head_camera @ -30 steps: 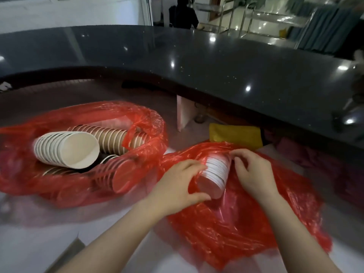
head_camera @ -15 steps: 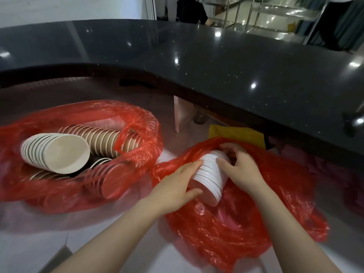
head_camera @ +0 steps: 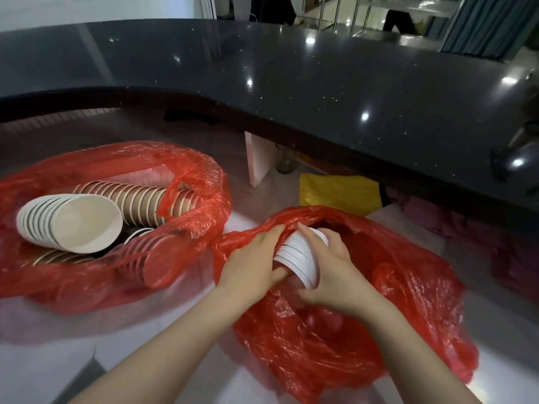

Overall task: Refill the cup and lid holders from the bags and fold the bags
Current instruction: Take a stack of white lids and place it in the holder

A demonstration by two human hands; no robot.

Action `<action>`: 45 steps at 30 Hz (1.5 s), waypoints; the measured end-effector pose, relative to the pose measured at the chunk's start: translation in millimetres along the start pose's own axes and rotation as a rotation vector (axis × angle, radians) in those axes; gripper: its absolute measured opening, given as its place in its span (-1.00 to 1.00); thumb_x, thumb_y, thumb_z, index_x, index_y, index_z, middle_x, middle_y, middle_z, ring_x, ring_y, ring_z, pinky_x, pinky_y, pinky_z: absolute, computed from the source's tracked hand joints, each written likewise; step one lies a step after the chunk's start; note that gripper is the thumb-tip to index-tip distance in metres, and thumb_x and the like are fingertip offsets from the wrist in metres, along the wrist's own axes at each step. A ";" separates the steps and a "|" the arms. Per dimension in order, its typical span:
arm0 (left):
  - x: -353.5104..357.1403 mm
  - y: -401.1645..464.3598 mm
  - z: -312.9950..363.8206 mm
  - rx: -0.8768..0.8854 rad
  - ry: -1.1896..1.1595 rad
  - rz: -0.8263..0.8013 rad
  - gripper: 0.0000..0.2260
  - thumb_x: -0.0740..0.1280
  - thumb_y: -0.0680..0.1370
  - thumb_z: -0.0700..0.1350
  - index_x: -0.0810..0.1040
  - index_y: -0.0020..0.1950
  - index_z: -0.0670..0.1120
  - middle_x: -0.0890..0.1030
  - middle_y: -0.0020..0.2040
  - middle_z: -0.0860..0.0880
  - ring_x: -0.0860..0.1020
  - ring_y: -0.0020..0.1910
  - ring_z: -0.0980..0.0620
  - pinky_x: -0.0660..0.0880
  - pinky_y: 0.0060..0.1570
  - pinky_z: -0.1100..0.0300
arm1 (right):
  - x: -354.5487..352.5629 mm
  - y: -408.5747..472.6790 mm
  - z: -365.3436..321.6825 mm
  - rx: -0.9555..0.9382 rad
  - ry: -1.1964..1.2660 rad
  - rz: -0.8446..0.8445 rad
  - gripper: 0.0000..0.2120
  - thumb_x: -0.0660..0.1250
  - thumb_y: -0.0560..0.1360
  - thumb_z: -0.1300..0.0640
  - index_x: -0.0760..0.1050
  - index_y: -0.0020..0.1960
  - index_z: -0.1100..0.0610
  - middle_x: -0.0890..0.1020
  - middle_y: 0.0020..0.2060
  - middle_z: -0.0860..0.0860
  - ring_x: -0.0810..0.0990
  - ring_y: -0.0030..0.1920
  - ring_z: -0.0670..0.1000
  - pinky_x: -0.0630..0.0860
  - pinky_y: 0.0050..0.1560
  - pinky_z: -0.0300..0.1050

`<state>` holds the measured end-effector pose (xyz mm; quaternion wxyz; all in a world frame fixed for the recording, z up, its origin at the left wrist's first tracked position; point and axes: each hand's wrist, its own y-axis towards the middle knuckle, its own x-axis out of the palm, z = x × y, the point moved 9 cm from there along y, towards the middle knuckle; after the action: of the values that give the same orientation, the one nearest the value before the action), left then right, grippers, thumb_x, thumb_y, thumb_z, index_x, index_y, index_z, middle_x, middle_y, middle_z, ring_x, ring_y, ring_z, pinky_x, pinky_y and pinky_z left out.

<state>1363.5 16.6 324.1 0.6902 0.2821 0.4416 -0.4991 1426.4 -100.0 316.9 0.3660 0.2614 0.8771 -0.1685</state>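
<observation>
Counter (head_camera: 291, 83) of dark speckled stone curves across the back, and below it two red bags lie on the pale surface: the left bag (head_camera: 204, 182) holds stacks of paper cups (head_camera: 73, 223). Inside the open right bag (head_camera: 408, 287), the left hand (head_camera: 250, 266) and right hand (head_camera: 332, 275) both grip a stack of white lids (head_camera: 297, 255).

The pale work surface (head_camera: 180, 325) carries 2 red plastic bags, one at left (head_camera: 122, 284), one at right (head_camera: 379, 330), with a yellow bag (head_camera: 339, 193) behind.
</observation>
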 end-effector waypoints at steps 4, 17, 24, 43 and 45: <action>-10.2 -2.0 2.5 0.050 -0.096 0.035 -0.38 0.34 0.50 0.14 0.22 0.50 0.07 0.34 0.46 0.05 0.33 0.42 0.04 0.32 0.32 0.13 | -18.0 -2.2 13.4 0.098 0.135 0.197 -0.14 0.41 0.23 0.19 0.17 0.43 -0.23 0.23 0.27 -0.08 0.29 0.32 -0.06 0.26 0.22 -0.31; -52.5 -17.5 9.2 0.120 -0.423 0.056 -0.29 0.22 0.40 0.38 0.24 0.48 0.12 0.39 0.39 0.19 0.40 0.32 0.19 0.34 0.27 0.24 | -55.1 -19.6 -9.0 0.049 0.655 0.245 -0.29 0.34 0.21 0.18 0.36 0.32 -0.18 0.49 0.16 -0.20 0.53 0.11 -0.18 0.56 -0.07 -0.25; -95.2 -39.7 11.1 0.127 -0.820 0.057 -0.45 0.37 0.46 0.10 0.29 0.42 0.23 0.48 0.26 0.30 0.46 0.25 0.27 0.48 0.15 0.28 | -58.9 -10.1 -83.3 -0.156 0.645 0.180 -0.22 0.36 0.23 0.18 0.28 0.36 -0.29 0.44 0.22 -0.24 0.52 0.16 -0.16 0.59 0.01 -0.14; -250.2 -236.2 -172.8 -0.214 -0.528 0.617 -0.17 0.56 0.30 0.07 0.21 0.47 0.17 0.34 0.38 0.12 0.41 0.28 0.20 0.47 0.23 0.10 | 87.2 23.9 -355.6 -0.708 0.454 -0.259 -0.24 0.44 0.39 0.13 0.16 0.47 -0.08 0.37 0.37 -0.10 0.44 0.32 -0.08 0.48 0.22 -0.14; -262.8 -273.8 -192.1 -0.240 -0.556 0.663 -0.18 0.50 0.26 0.17 0.22 0.45 0.21 0.33 0.38 0.14 0.40 0.29 0.21 0.47 0.23 0.16 | 112.9 15.5 -391.0 -0.780 0.463 -0.294 -0.26 0.44 0.40 0.09 0.15 0.47 -0.07 0.37 0.37 -0.09 0.43 0.33 -0.06 0.47 0.25 -0.09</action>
<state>1014.2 197.9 485.7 0.9331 0.1817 0.1799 -0.2529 1151.7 140.7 497.0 0.2040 0.0083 0.9611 0.1861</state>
